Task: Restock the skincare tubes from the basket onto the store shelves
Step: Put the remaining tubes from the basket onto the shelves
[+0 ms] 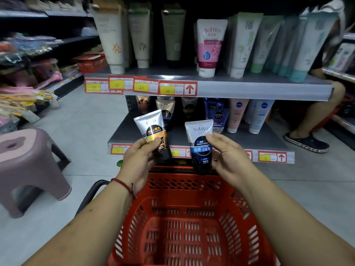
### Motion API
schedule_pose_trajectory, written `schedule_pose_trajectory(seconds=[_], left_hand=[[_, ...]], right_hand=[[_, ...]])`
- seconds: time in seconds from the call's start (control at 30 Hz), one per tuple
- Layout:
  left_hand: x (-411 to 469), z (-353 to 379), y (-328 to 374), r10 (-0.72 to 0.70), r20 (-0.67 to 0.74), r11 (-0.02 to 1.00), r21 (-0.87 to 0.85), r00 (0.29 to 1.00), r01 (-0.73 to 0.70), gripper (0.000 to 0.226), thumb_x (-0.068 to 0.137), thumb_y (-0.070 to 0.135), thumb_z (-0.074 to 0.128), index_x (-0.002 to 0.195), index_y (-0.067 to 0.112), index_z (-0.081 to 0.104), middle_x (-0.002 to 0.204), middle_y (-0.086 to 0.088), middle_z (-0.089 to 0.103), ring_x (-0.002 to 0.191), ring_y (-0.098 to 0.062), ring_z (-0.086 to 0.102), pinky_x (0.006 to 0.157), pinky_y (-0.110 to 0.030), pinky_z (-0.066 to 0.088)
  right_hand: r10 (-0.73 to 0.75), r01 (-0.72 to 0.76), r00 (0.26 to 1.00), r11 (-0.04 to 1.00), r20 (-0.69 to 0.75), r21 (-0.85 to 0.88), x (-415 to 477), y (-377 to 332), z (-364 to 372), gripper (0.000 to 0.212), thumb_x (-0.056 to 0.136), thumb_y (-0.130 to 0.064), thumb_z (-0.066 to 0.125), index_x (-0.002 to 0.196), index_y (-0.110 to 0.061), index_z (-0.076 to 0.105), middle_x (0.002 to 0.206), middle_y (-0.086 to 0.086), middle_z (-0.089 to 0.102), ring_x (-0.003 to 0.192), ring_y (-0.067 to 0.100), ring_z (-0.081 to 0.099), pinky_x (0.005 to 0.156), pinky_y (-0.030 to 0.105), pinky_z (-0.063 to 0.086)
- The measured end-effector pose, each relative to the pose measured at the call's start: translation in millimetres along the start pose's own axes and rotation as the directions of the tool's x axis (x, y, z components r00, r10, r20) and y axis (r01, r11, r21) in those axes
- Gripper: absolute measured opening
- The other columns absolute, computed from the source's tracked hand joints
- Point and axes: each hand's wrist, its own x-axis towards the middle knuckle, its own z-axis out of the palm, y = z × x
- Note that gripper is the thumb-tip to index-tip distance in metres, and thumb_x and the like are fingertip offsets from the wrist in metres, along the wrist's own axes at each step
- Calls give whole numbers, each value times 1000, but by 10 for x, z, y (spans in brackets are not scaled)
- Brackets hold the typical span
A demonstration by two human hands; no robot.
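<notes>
Fingers (153, 142) of both hands each pinch an upright Softto tube above the basket (184, 189), lower shelf (249, 137) just ahead.

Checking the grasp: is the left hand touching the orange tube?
Touching. The head view shows the left hand with fingers pressed on the orange tube.

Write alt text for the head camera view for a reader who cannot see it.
Two bare hands hold men's cleanser tubes over an empty red plastic basket: the left hand a silver, black and orange tube, the right hand a white, black and blue tube. Ahead, grey store shelves carry upright skincare tubes above red and yellow price tags.
</notes>
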Motion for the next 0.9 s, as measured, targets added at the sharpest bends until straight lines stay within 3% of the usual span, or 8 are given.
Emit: schedule_pose_trajectory(seconds=[0.07,0.2,0.3,0.47,0.67,0.9], left_hand=[[89,-36,-8,18,4,999,35,1000,-18,31,88,17,75,117,9,66,110,-10,76,105,-26,72,92,-39,57],[276,-92,-7,57,25,996,73,998,-59,27,90,11,71,116,10,66,102,-2,77,105,-24,72,79,-28,60],[422,-137,14,77,17,995,57,997,-78,30,90,8,71,120,6,66,110,-9,75,108,-26,71,85,-35,61],[621,-266,-24,109,10,991,82,994,-109,32,89,11,73,120,13,69,113,-8,75,109,-24,71,99,-48,55],[770,-345,-108,131,-29,991,16,991,-131,37,90,11,72,126,13,63,113,-2,76,108,-17,72,101,-41,54],[889,-295,-139,130,-87,988,-77,988,-137,37,91,9,71,127,13,60,113,-2,76,107,-15,72,99,-38,55]], right_hand=[[-1,-1,1000,993,-22,-114,13,63,-7,25,91,-10,69,116,-9,67,107,11,77,90,19,75,80,36,58],[-24,12,997,985,-67,-173,119,247,38,20,96,-7,64,116,-8,63,111,13,75,99,25,74,90,45,59],[-86,76,995,977,-42,-200,277,334,147,21,98,-6,60,119,-9,62,112,12,75,103,24,72,91,45,58],[-168,158,985,961,-26,-228,797,342,449,20,99,-6,59,116,-14,65,108,6,76,95,17,74,79,33,58],[-187,166,980,960,-72,-227,1365,374,872,28,96,-8,63,123,-16,62,114,4,73,91,12,71,59,19,55],[-206,183,976,949,-66,-256,1696,624,930,32,96,-5,63,127,-13,60,120,5,71,102,15,70,74,23,54]])
